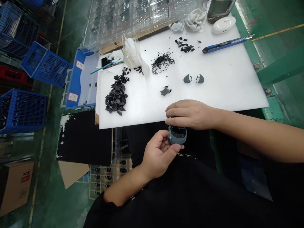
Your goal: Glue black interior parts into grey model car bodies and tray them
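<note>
My left hand (159, 153) grips a small grey model car body (178, 136) just below the front edge of the white board. The thumb and fingers close on its near end, and the cabin opening faces up. My right hand (190, 114) lies over the far end of the car, fingers stretched out side by side across the board's edge; its thumb is hidden. On the board beyond are a loose grey panel (165, 91) with black tabs and two small grey door-like parts, one left (187, 79) and one right (200, 79).
The white board (228, 91) carries a heap of black pieces (117, 95), a pile of tiny black parts (162, 61), scattered black bits (186, 47), a blue-handled tool (223, 45) and a white case (224, 25). Clear compartment trays (133, 14) stand behind; a blue bin (82, 79) is left.
</note>
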A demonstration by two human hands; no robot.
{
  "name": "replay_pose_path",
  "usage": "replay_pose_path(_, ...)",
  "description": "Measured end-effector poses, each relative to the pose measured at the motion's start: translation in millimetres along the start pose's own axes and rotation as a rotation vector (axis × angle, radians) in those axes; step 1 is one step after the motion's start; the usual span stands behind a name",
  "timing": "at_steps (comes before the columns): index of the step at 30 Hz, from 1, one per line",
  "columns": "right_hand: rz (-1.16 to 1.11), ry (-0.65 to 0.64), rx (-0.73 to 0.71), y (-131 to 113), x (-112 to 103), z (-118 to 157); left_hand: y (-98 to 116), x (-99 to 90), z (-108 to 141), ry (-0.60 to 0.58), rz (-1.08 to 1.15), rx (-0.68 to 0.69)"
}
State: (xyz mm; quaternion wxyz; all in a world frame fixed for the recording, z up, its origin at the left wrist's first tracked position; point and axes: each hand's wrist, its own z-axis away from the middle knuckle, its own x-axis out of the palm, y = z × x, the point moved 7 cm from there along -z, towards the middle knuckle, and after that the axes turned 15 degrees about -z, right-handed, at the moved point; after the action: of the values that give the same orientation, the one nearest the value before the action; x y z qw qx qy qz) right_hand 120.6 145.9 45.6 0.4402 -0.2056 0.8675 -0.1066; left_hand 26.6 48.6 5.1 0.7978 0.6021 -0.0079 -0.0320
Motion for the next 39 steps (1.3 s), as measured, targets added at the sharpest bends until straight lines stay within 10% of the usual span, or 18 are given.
replay_pose_path(6, -0.192, 0.017, 0.15, 6, 5, 1, 8, -21.8, -1, 0.172, -0.429, 0.17)
replay_pose_path(10, -0.594, 0.074, 0.559, 10, 23, 2, 43, -49.8, 6, 0.522, -0.652, 0.595)
replay_pose_path(14, -1.029, 0.089, 0.925, 0, 46, 7, 71, -44.3, 7, 0.519, -0.894, 0.852)
replay_pose_path(39, -1.425, 0.16, 1.126, -11, 61, 6, 86, -31.4, 3, 0.533, -1.015, 0.873)
